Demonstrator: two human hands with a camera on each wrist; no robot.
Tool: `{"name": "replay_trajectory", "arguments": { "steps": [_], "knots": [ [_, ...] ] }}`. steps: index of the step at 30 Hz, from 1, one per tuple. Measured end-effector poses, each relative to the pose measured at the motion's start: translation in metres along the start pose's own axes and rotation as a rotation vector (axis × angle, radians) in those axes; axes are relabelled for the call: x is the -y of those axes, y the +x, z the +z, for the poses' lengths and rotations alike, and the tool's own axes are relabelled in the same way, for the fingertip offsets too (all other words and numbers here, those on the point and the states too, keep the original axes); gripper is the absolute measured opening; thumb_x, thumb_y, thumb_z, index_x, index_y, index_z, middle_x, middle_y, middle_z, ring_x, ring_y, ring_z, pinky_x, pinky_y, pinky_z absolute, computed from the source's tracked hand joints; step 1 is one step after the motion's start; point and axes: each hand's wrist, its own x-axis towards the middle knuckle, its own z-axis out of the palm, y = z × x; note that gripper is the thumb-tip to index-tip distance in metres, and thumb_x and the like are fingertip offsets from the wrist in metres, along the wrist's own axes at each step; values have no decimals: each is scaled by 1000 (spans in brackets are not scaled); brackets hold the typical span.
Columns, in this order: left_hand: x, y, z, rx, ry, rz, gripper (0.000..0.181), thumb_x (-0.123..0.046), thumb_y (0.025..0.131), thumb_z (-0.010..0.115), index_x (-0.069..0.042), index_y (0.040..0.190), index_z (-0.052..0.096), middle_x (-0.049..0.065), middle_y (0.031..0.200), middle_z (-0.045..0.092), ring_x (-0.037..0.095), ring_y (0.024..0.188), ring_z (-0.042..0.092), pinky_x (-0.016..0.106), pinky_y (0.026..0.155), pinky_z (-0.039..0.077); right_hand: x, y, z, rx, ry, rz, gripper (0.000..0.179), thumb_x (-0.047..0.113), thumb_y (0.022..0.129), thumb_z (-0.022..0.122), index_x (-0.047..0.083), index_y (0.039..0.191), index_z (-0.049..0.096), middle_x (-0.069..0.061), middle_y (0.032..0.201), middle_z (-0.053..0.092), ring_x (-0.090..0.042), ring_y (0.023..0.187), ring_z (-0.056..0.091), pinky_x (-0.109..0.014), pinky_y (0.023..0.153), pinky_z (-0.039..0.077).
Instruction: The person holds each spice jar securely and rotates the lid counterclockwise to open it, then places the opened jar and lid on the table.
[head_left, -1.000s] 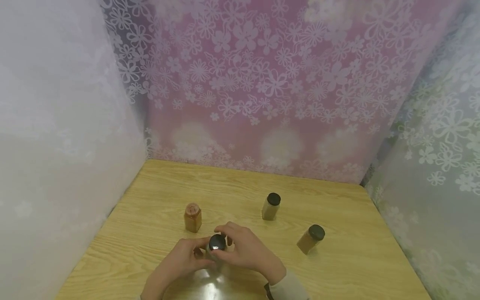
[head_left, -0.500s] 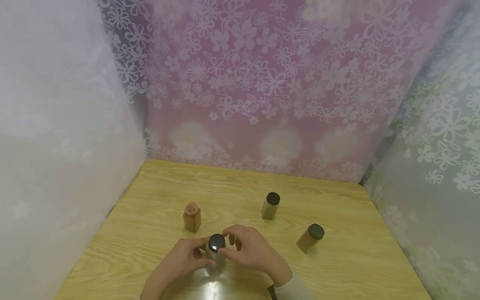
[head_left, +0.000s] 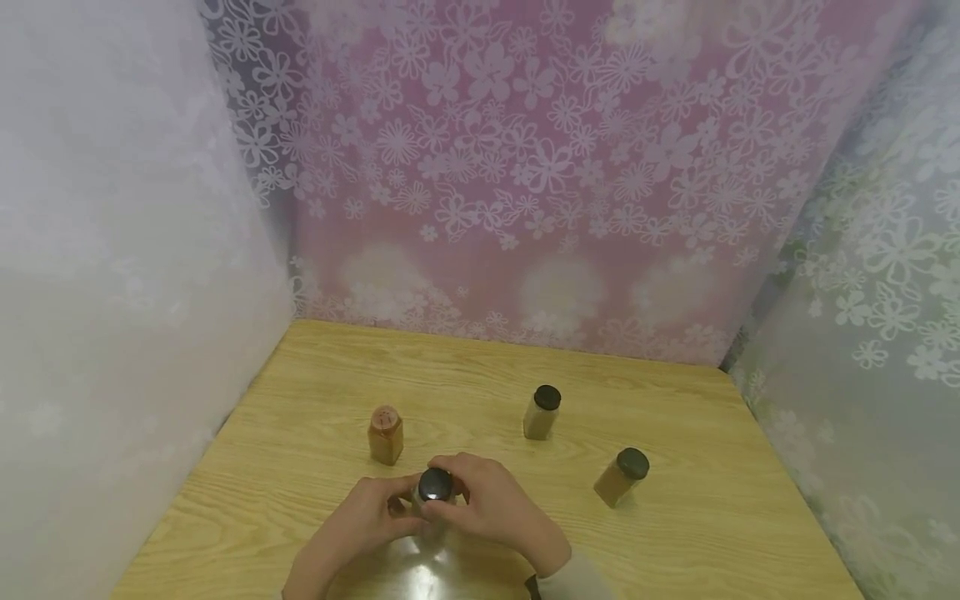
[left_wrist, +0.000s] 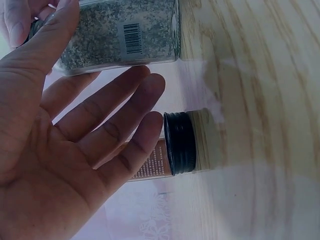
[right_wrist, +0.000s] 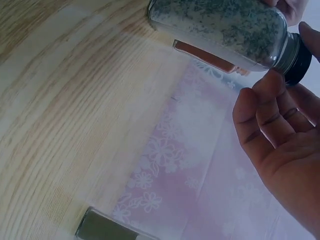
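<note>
My left hand [head_left: 367, 512] holds a glass spice jar [left_wrist: 110, 35] upright between thumb and forefinger, its other fingers loosely spread. Grey-green flecked seasoning fills the jar, and a barcode shows on its side. Thumb and fingertips of my right hand [head_left: 491, 504] pinch the jar's shiny black cap [head_left: 435, 484], which sits on its neck. Just beyond my left hand, an orange-brown spice jar [head_left: 386, 437] stands uncapped, its holed shaker top showing. A loose black cap [left_wrist: 180, 142] lies on the table in front of that jar in the left wrist view; my left hand hides it from the head view.
Two more black-capped jars stand on the wood-grain table [head_left: 712, 533]: one with greenish powder [head_left: 540, 421] at the back, one with brown powder [head_left: 615, 486] to the right. Flower-patterned curtains [head_left: 510, 167] enclose the table at the back and both sides.
My right hand loosened and drew slightly right half a second ago, and has now come back left around the cap. My left hand and the jars keep their places.
</note>
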Motion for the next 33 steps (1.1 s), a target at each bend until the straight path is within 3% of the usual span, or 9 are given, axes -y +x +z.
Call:
{"name": "replay_trajectory", "arguments": {
  "steps": [7,10,15,21,33],
  "knots": [
    [0,0,0,-16,30,-14,61,-47,82,77,-23,137,62,-9,105,74,7,83,68,21,69,54,-2,-2,-8,10,21,80,55,48,86,75,12,126,62,0,72,58,3,59,40,-14,55,40],
    [0,0,0,-29,54,-31,66,-49,81,77,-20,137,61,-4,109,74,8,85,68,21,68,54,-4,-3,-9,-1,25,64,46,45,85,78,14,117,64,-3,72,60,3,59,40,-14,55,40],
    [0,1,0,-33,76,-34,67,-49,80,77,-17,138,61,-3,108,74,7,84,67,21,68,54,-6,-5,-11,1,44,49,35,39,86,78,16,109,66,4,72,57,3,59,43,-13,54,40],
    [1,2,1,-36,80,-28,66,-46,81,79,-16,137,62,-4,106,74,7,83,67,21,68,54,-2,-3,-11,15,67,31,37,32,87,79,13,116,66,13,68,51,5,57,42,-12,54,41],
    [1,1,0,-13,37,21,59,-42,85,77,-23,138,61,-7,104,74,4,80,67,21,68,54,7,3,-6,64,46,70,51,49,90,70,16,129,62,14,78,61,4,63,51,-14,59,45]
  ]
}}
